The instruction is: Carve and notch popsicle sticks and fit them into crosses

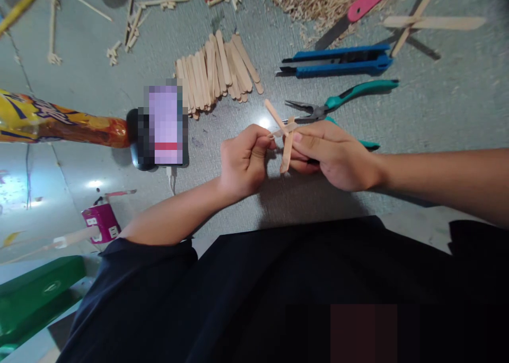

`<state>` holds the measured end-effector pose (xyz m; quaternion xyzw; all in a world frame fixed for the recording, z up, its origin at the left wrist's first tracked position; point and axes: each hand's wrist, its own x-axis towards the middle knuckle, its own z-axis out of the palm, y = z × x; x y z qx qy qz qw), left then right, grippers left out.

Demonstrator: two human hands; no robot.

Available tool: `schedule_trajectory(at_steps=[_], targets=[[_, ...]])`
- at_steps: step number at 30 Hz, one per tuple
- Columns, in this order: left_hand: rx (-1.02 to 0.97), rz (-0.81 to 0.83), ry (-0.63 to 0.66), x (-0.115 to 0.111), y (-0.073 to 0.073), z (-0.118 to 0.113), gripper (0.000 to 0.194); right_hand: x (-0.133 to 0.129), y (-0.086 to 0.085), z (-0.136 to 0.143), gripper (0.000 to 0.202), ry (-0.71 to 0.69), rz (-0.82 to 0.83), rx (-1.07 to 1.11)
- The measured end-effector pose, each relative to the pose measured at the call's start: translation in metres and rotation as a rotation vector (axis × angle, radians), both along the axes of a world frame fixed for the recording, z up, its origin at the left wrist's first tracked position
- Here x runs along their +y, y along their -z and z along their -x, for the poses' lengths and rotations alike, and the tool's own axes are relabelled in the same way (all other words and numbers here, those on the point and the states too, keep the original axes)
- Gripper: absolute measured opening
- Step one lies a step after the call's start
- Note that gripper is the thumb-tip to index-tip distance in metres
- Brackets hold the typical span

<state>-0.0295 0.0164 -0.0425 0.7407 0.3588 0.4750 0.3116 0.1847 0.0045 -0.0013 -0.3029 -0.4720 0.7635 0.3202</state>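
In the head view, the right hand (pixel 338 153) grips a pair of crossed wooden sticks (pixel 288 153) between thumb and fingers, the crossing just off the thumb tip. The left hand (pixel 243 161), facing it, is curled with its fingertips pinched on a thin pale strip (pixel 281 130) that runs to the crossing (what it is made of, I cannot tell). Just beyond the right hand lie pliers (pixel 319 112) with teal handles, partly covered by that hand; farther out is a blue cutter (pixel 342 70). Beyond and to the right of this hand, another stick cross (pixel 449 23) lies near a pink-handled blade (pixel 368 3). Beyond the left hand spreads a pile of flat sticks (pixel 212 71); to its left is a phone (pixel 165 116), its screen blurred.
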Motion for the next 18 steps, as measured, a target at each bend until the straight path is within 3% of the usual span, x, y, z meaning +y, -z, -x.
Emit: schedule_trajectory(at_steps=[10,15,18], targets=[[-0.004,-0.04,-0.007,0.0016,0.0006,0.0003,0.041,0.0008,-0.0005,0.0016,0.074,-0.01,-0.008,-0.027],[-0.037,0.028,0.013,0.0013,0.0021,-0.0006,0.041,0.0003,0.0036,0.0013,0.071,0.002,-0.004,0.028],[-0.067,-0.034,0.014,0.0015,0.0017,-0.0018,0.039,0.0001,0.0075,0.0012,0.071,-0.011,-0.034,0.044]])
